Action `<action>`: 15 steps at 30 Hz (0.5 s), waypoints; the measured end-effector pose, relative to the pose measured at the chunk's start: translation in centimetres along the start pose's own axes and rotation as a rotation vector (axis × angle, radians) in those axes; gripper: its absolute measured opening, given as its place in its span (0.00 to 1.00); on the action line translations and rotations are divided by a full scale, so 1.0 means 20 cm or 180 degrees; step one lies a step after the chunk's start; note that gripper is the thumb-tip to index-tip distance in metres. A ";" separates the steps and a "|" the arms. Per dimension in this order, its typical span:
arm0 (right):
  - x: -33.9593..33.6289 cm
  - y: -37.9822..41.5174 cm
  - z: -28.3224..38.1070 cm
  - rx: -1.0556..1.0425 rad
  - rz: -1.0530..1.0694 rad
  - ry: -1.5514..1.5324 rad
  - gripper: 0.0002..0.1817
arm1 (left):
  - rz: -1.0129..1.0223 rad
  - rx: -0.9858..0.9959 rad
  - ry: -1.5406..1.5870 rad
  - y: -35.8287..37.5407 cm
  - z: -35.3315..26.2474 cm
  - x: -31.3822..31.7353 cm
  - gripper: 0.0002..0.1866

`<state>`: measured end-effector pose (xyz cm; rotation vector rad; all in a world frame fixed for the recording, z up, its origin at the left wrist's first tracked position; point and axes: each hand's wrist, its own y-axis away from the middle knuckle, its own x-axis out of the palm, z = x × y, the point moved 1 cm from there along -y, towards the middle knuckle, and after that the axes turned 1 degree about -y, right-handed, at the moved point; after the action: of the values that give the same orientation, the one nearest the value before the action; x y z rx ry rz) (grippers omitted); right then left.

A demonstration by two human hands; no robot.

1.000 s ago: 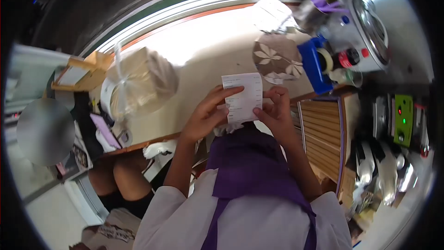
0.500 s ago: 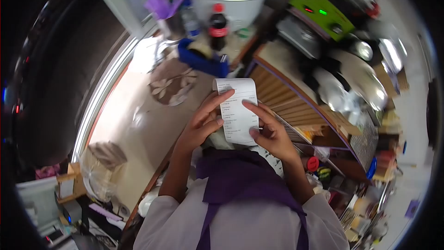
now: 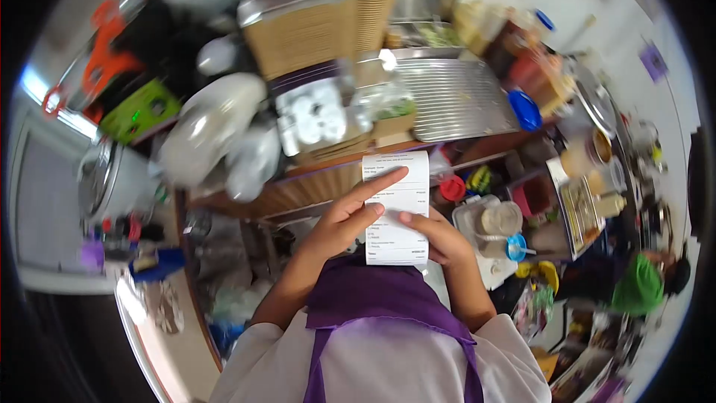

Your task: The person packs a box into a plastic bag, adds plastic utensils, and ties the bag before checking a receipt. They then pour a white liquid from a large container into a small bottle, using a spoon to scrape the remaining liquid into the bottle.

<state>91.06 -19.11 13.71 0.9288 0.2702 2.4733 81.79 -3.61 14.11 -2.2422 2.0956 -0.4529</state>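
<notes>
A printed paper receipt [image 3: 397, 242] is held upright in front of my purple apron [image 3: 380, 291]. My left hand [image 3: 347, 216] grips its left side, the thumb on the paper and the index finger stretched across the upper part. On the right side my right hand [image 3: 441, 235] pinches it, with the thumb on the front and the other fingers partly behind. The print is too small to read reliably.
Ahead is a counter with a ribbed metal tray [image 3: 459, 97], stacked brown boxes [image 3: 302, 41] and a blue lid [image 3: 525, 110]. Plastic tubs [image 3: 501, 219] stand on the right. A green device [image 3: 140, 110] is at left. A person in green [image 3: 638, 283] is far right.
The view has swung to the right, bringing the metal tray and tubs ahead. The receipt stays in both hands, and my right index finger no longer lies across its front.
</notes>
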 end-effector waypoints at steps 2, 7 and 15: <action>-0.13 0.05 0.05 0.0179 -0.0248 -0.0145 0.27 | 0.0287 -0.0324 0.0404 -0.18 0.08 0.10 0.27; -0.42 0.06 0.13 -0.0272 -0.0491 0.0181 0.24 | 0.0491 -0.0491 -0.0283 -0.62 0.14 0.24 0.23; -0.82 -0.23 0.61 -0.0849 -0.1012 0.2078 0.17 | -0.0425 0.0353 0.0428 -1.26 0.23 0.20 0.16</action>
<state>111.58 -23.12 11.94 -0.0511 0.2637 2.3561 107.57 -6.04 16.12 -2.3569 1.9310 -0.7277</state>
